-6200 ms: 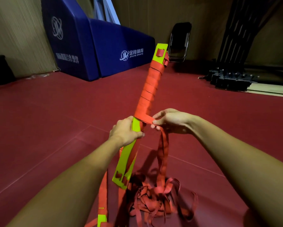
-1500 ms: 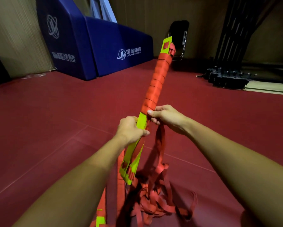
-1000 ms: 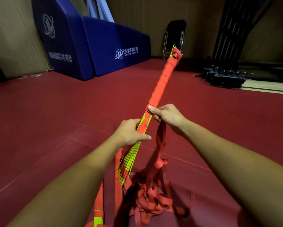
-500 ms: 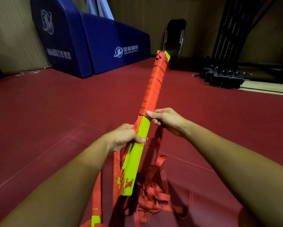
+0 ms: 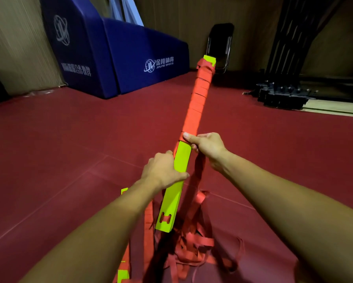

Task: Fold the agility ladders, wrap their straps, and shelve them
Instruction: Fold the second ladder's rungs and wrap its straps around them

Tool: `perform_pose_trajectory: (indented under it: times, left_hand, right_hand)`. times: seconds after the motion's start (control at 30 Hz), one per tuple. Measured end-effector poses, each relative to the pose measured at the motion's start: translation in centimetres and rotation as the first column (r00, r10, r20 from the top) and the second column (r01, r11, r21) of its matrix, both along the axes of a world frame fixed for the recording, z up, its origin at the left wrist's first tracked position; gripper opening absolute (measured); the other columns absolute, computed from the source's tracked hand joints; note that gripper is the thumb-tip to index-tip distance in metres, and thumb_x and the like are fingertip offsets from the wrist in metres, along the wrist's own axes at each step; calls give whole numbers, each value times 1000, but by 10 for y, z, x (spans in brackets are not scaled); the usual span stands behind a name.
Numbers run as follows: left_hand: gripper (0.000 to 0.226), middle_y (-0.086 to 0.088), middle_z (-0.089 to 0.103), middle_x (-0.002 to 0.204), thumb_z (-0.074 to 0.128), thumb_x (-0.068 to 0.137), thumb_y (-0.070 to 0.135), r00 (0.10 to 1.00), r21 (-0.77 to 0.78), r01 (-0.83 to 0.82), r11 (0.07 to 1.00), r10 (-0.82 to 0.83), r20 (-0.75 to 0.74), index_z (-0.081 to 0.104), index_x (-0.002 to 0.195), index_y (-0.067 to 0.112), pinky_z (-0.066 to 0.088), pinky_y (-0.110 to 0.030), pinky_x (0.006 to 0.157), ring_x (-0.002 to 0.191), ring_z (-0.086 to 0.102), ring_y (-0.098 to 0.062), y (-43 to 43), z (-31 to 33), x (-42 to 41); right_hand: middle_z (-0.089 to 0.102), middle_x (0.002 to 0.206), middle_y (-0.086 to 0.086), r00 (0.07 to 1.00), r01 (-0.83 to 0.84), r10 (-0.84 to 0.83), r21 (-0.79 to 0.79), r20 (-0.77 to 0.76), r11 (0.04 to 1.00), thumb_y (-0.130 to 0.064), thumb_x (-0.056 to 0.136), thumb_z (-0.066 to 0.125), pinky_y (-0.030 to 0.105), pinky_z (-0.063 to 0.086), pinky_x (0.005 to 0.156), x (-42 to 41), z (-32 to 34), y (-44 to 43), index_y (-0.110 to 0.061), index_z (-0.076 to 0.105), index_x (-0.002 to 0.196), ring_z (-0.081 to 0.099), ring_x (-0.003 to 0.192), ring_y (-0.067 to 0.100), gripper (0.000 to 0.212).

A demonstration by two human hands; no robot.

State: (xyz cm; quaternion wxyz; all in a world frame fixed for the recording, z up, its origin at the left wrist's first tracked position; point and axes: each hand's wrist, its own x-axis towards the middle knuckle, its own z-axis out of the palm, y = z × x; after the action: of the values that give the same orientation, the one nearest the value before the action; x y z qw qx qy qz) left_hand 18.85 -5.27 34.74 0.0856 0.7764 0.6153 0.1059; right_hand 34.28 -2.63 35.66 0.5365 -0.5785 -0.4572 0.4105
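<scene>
The folded ladder bundle [image 5: 181,160] now shows its flat yellow face, slanting up over the red floor [image 5: 69,139]. The left hand [image 5: 161,172] has its grip closed round the bundle's middle. The right hand [image 5: 208,146] pinches the strap [image 5: 196,107] at the wrapping's lower edge.

Floor [image 5: 49,150]: dark red matting with faint seam lines, bordered at far right by a pale strip [image 5: 335,108].

Items resting on it:
- Heap of loose red straps [image 5: 192,248], near centre foreground.
- Two blue padded blocks [image 5: 114,58], standing side by side against the far left wall.
- Black folding chair [image 5: 220,43], leaning on the back wall.
- Black equipment [image 5: 283,97], far right.
</scene>
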Motion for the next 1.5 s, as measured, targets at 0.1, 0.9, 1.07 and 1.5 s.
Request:
perform_pose_trajectory:
  times: [0.1,0.9,1.07,1.5]
  left_hand:
    - [53,-18,66,116,76,75,47,998,-15,-26,1000,27,64,58,109,11,50,-39,86,110,61,-42,1,5,3]
    - [38,-34,70,93,60,73,22,338,-567,538,624,457,823,75,90,-8,57,-40,79,86,67,-40,1,34,-10]
    - [45,-22,72,82,45,81,30,201,-476,640,603,467,861,77,83,-2,61,-41,67,71,74,-33,-3,26,-11]
    - [63,-6,66,125,65,87,-8,685,-299,327,897,-7,729,50,137,28,52,-30,87,99,64,-15,10,0,-20]
  right_hand:
    - [49,49,0,995,10,-10,1,99,1000,-42,82,78,24,25,46,1,0,2,-10,62,64,33,41,8,40]
    - [66,116,-10,655,-416,276,30,704,909,-16,76,80,21,45,90,37,-8,-16,-29,58,136,58,96,2,66]
    - [63,92,1,570,-354,119,112,813,928,-33,76,76,34,47,83,31,-9,-27,-28,65,123,60,88,22,49]
    - [73,93,-8,841,-499,463,71,280,864,-16,84,77,13,47,79,21,7,-31,-13,75,99,63,84,0,16]
